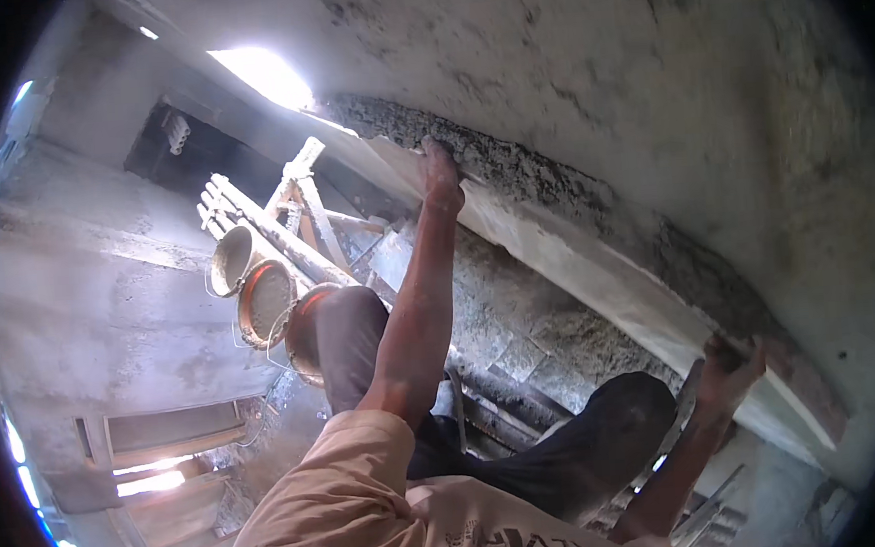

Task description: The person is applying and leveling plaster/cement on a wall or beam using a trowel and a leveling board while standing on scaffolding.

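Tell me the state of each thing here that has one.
Left hand: holding the board's edge
Right hand: holding the board toward its other end
Long pale board: against the wall, slanting across the view
Wall patch: rough, darker than its surroundings
Buckets: uncovered, contents unclear
Poles: lying side by side

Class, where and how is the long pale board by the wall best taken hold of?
Probably by its long edges, left hand and right hand set well apart, coming from the person's side: the long pale board is long and narrow, and its far side faces the wall. Both hands hold it spread apart.
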Tool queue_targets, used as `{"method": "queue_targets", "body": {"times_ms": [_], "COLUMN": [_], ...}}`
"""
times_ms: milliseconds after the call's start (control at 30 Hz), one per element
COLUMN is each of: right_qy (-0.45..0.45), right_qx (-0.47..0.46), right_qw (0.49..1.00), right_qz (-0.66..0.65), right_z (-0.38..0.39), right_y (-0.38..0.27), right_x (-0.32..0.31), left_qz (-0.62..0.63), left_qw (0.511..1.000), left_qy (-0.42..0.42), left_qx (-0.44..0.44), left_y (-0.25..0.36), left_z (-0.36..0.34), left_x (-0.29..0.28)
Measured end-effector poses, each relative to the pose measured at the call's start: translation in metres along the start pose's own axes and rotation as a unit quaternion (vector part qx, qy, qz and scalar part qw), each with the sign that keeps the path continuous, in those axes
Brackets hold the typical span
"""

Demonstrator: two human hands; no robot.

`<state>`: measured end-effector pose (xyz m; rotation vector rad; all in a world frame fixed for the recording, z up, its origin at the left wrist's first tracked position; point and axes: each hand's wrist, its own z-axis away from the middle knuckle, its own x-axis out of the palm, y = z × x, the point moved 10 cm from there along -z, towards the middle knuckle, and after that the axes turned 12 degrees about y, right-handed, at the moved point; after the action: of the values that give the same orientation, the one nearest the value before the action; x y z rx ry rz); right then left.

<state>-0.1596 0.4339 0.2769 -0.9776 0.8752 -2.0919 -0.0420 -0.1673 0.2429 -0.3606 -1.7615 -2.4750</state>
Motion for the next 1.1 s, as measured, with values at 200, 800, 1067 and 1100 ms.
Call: {"method": "queue_targets", "body": {"times_ms": [200,800,1067,1100], "right_qy": [-0.004,0.090,-0.125,-0.176], "right_qx": [-0.221,-0.352,-0.196,-0.243], "right_qw": [0.939,0.793,0.839,0.802], "right_qz": [0.263,0.489,0.491,0.516], "right_z": [-0.021,0.137,0.134,0.127], "right_y": [-0.041,-0.136,0.034,0.064], "right_x": [-0.108,-0.083,0.043,0.063], "left_qz": [-0.046,0.197,0.204,0.213], "left_qw": [0.991,0.885,0.858,0.845], "left_qy": [0.007,-0.015,0.032,0.031], "left_qx": [-0.126,-0.421,-0.471,-0.490], "left_y": [-0.160,-0.414,-0.419,-0.416], "left_z": [0.066,0.264,0.183,0.185], "left_x": [-0.042,-0.134,-0.186,-0.176]}}
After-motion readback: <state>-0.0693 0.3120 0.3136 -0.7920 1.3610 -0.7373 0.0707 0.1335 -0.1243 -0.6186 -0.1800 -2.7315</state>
